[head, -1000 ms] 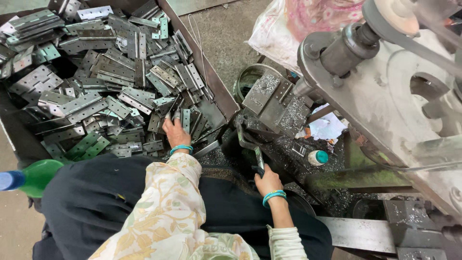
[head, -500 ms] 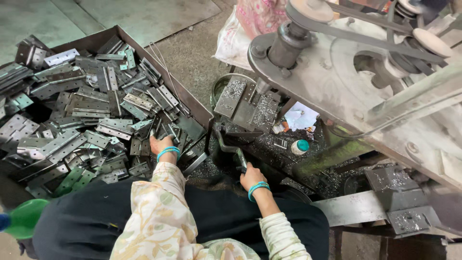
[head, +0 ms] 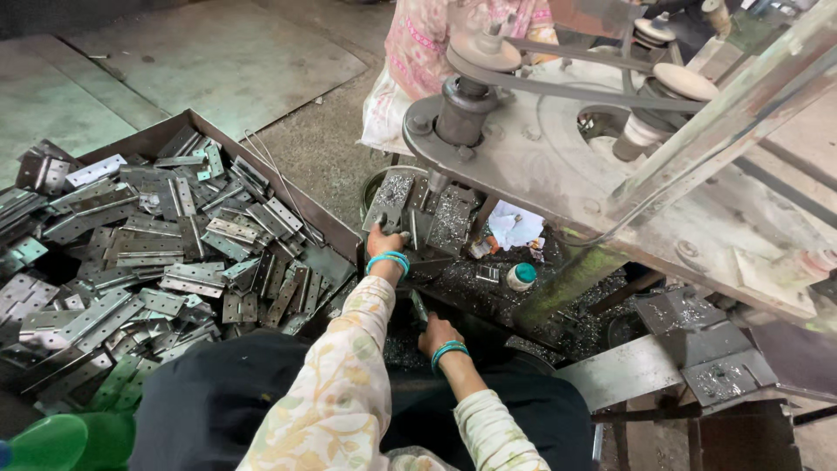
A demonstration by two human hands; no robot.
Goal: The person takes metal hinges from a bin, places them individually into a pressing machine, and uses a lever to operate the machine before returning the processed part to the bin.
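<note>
drill head (head: 458, 109) low overhead, hinge crate (head: 342, 240) left, gap between

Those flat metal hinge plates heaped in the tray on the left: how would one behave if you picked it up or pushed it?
The hinge plates look like flat sheet metal: probably stiff and heavy for their size. Flat, so unlikely to roll. Loosely heaped and overlapping in the tray, so pushing one would likely shift its neighbours. Surfaces look shiny, possibly slippery.
</note>
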